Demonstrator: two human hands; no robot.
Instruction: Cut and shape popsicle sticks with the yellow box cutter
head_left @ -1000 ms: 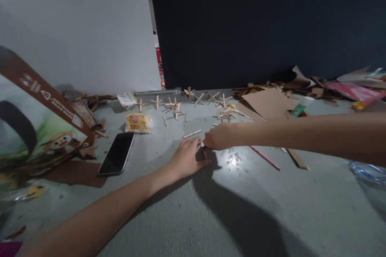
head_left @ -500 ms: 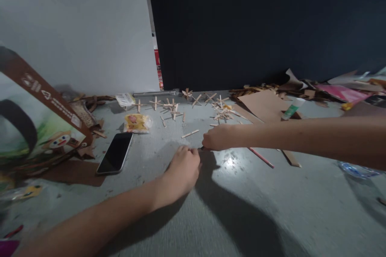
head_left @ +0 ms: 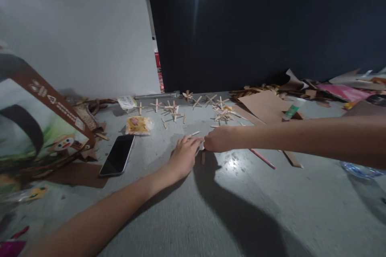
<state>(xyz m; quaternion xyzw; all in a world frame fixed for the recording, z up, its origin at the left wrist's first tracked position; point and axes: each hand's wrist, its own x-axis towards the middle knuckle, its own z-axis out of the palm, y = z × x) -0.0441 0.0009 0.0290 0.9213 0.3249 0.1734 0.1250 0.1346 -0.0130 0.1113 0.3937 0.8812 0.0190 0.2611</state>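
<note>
My right hand (head_left: 221, 138) is closed in a fist low over the table, and what its fingers grip is hidden. Just below its fingertips a short flat wooden stick (head_left: 203, 158) points toward me, with a small pale glint at its far end. To the left, my left hand (head_left: 184, 156) lies with fingers stretched out, their tips almost meeting the right hand. Beyond those fingers shows another wooden stick (head_left: 195, 133). Several stick crosses and star shapes (head_left: 197, 101) stand farther back, beside a heap of wooden sticks (head_left: 223, 115).
Left are a phone (head_left: 117, 155), a yellow packet (head_left: 138, 125) and a printed bag (head_left: 64, 116). Right are a glue stick (head_left: 293, 109), cardboard (head_left: 262, 105), a red pencil (head_left: 263, 158) and a wooden strip (head_left: 292, 159). A dark panel (head_left: 265, 24) stands behind.
My left hand has loosened from a closed grip and moved slightly forward, its fingers now stretched out. A short wooden stick has come into sight below my right hand, which stays nearly in place.
</note>
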